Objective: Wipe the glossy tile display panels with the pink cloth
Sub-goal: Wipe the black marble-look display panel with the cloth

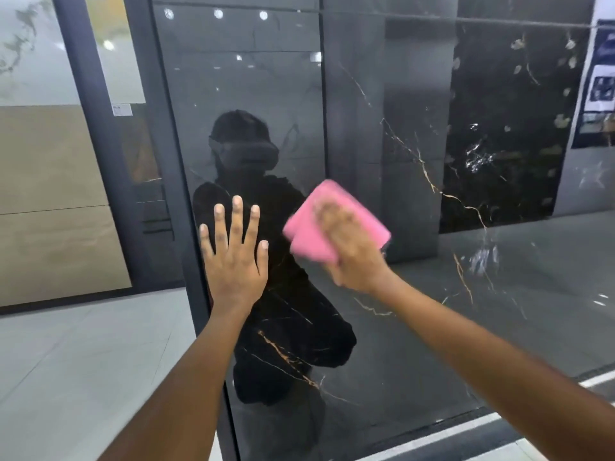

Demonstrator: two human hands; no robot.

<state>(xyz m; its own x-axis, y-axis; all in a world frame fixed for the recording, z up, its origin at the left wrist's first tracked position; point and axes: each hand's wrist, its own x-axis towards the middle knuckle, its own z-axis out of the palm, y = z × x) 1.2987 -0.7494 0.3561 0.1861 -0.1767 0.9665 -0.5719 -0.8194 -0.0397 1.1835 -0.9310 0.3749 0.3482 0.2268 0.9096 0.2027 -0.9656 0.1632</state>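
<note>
A tall glossy black tile panel (416,311) with thin gold veins stands upright in front of me and mirrors a person wearing a headset. My left hand (234,257) lies flat against the panel near its left edge, fingers straight and spread. My right hand (351,251) presses a folded pink cloth (307,227) onto the panel at mid height, to the right of the left hand; the hand is motion-blurred. Its fingers lie over the cloth and cover its right part.
A dark metal frame (186,227) borders the panel's left edge. Beige and white tile panels (50,194) stand further left. Pale floor tiles (83,361) spread at lower left. A poster (599,84) hangs at the far right.
</note>
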